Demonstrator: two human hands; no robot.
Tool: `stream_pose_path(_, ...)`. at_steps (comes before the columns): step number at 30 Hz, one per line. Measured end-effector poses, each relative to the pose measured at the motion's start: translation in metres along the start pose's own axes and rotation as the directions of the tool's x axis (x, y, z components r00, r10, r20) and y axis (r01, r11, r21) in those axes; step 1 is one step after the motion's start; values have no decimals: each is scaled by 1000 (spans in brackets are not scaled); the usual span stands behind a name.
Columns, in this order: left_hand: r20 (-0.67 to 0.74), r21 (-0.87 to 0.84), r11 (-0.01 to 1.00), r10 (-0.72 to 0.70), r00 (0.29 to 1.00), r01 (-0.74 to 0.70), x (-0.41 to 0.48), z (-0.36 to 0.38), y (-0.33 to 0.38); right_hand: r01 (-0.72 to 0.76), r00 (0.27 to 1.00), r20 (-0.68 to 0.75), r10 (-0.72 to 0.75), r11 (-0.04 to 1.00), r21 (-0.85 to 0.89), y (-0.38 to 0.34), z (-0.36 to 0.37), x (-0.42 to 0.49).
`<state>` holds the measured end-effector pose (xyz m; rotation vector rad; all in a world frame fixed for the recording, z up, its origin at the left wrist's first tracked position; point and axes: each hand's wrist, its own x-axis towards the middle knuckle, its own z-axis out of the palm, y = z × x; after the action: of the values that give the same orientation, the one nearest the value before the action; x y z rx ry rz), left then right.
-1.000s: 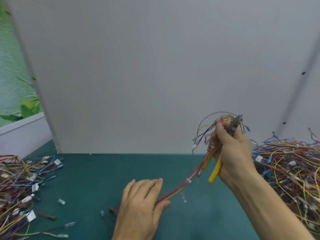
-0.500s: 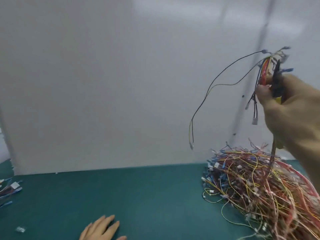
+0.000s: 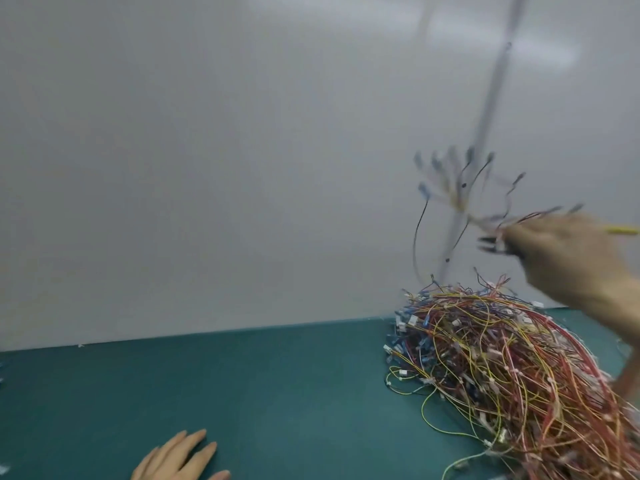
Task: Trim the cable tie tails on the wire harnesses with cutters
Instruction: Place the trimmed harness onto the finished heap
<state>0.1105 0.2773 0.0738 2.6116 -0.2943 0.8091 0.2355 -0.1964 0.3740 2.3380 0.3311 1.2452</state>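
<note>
My right hand is raised above a big heap of wire harnesses at the right of the green table. It grips the yellow-handled cutters, whose dark jaws poke out to the left, together with one wire harness that fans out blurred in the air against the white wall. My left hand rests flat on the green mat at the bottom edge, fingers straight, holding nothing.
A white wall panel stands right behind the green mat. The harness heap fills the right side down to the frame's corner. A few white scraps lie at the far left edge.
The view has swung right. My right hand has swept the harness and cutters up and then down toward the right-hand heap. My left hand let go of the harness and lies flat.
</note>
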Motion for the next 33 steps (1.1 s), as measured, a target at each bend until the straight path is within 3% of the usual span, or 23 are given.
stream_pose_path(1,-31,23,999,-35,999,35,0,2,-1,40,967,249,-51,998,49,-46,8,-22)
stream_pose_path(2,-71,45,998,-36,997,39,0,5,-1,-5,927,369,-61,985,174,-58,35,-38)
stream_pose_path(3,-101,80,996,-27,995,35,1,5,0,-39,842,539,1,997,60,-72,57,-52)
stream_pose_path(4,-97,81,996,-21,995,29,2,7,-1,-45,805,594,-6,996,71,-74,79,-61)
stream_pose_path(9,-102,57,996,-61,993,67,0,8,-3,-98,868,496,32,989,107,-75,115,-75)
stream_pose_path(14,-76,134,989,-54,996,64,7,2,5,-244,843,532,79,938,247,-68,110,-66)
stream_pose_path(19,-82,162,986,-26,996,39,3,4,0,-140,837,541,80,988,71,-73,113,-69)
stream_pose_path(23,-93,258,965,63,994,-37,2,7,-6,-121,798,600,59,990,65,-82,115,-71)
stream_pose_path(27,-62,294,955,45,997,-25,3,6,-8,-61,913,405,52,998,9,-98,87,-56)
stream_pose_path(30,-15,250,968,-6,1000,10,0,4,-6,-30,973,230,-15,981,191,-135,42,-46)
stream_pose_path(33,-6,226,974,-14,1000,15,0,3,-6,42,980,164,-116,917,398,-186,-4,-53)
